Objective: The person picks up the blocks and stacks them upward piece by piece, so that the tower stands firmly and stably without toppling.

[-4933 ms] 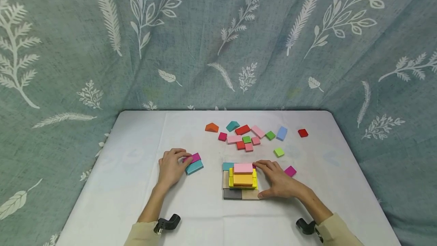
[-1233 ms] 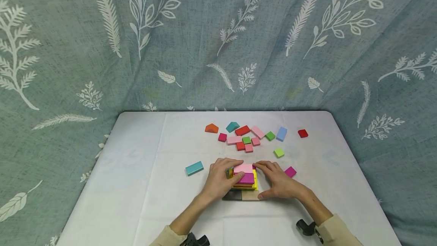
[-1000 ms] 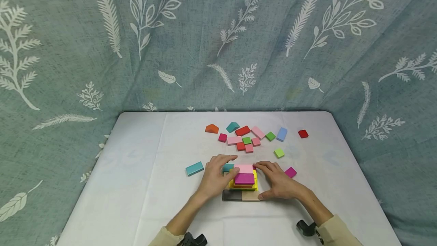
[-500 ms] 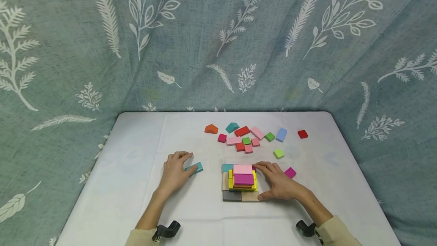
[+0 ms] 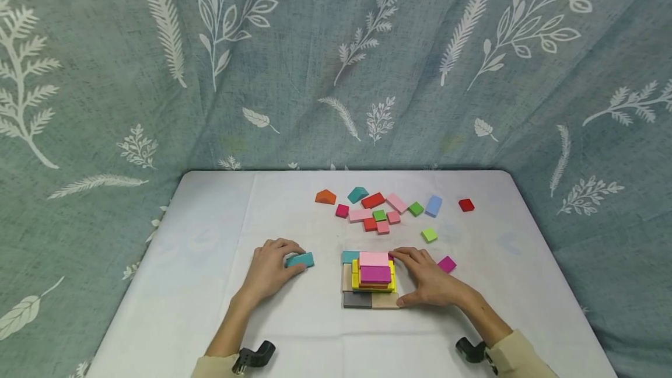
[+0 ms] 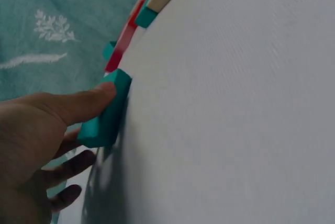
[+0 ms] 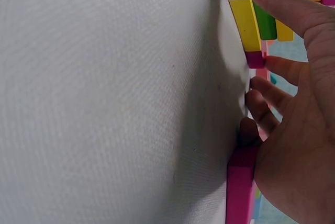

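My left hand [image 5: 270, 270] pinches a teal rectangular block [image 5: 300, 259] between thumb and fingers. In the left wrist view the teal block [image 6: 107, 111] appears tilted, with the thumb across its face. A low stack of blocks stands to the right, topped by a pink block [image 5: 374, 259] and a magenta block [image 5: 375, 275] above yellow ones. Its base shows a grey block [image 5: 357, 300] and a wood-coloured block [image 5: 385, 300]. My right hand [image 5: 433, 279] rests against the stack's right side, thumb at the front corner and index fingertip at a magenta block [image 7: 255, 59].
Behind the stack lie several loose blocks, among them an orange one [image 5: 325, 196], a blue one [image 5: 433, 205] and a lime one [image 5: 429, 234]. A magenta block [image 5: 447, 264] lies beside my right hand. White cloth covers the table [image 5: 294, 343].
My left hand carried a magenta block onto the stack and released it. It then moved back left and took hold of the teal block. My right hand has stayed in place.
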Motion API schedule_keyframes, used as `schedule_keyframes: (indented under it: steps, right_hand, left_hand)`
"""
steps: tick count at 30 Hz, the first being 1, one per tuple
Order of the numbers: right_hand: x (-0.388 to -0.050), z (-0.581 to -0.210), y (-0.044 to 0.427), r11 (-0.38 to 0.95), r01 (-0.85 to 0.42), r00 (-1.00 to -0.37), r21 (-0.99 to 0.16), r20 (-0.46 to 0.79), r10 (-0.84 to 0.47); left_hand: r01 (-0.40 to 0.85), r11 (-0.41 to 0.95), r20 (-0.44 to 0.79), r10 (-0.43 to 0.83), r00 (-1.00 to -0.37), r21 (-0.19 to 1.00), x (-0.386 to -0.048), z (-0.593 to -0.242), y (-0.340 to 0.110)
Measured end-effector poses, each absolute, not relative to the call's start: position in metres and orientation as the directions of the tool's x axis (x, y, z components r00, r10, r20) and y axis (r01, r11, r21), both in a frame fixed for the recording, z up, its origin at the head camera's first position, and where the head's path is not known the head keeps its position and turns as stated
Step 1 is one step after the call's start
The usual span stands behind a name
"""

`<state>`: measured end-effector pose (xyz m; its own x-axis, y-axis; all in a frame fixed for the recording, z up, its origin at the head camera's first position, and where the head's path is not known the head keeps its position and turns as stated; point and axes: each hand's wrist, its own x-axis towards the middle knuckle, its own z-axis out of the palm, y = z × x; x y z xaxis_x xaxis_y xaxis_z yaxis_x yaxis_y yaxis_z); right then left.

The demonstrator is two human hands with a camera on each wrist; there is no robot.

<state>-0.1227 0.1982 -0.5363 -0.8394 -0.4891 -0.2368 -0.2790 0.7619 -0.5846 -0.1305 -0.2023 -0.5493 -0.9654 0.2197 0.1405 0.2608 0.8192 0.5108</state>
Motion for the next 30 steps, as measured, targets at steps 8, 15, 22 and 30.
schedule_keyframes:
  steps: [8, 15, 22, 30]
  right_hand:
    - [-0.123, -0.535, 0.199, 0.764, -0.282, -0.840, -0.581, -0.235, -0.489]
    - [-0.124, -0.536, 0.198, 0.757, -0.296, -0.837, -0.582, -0.225, -0.499]
    - [-0.124, -0.538, 0.200, 0.747, -0.309, -0.829, -0.589, -0.218, -0.515]
    - [-0.123, -0.537, 0.200, 0.746, -0.307, -0.827, -0.591, -0.221, -0.516]
  left_hand:
    - [0.286, 0.680, 0.177, 0.226, -0.958, 0.675, -0.143, -0.531, -0.163]
    - [0.352, 0.412, 0.227, 0.321, -0.919, 0.840, -0.141, -0.502, -0.111]
    - [0.332, 0.365, 0.158, 0.432, -0.888, 0.870, -0.135, -0.493, -0.072]
    - [0.275, 0.398, 0.121, 0.370, -0.921, 0.875, -0.139, -0.507, -0.061]
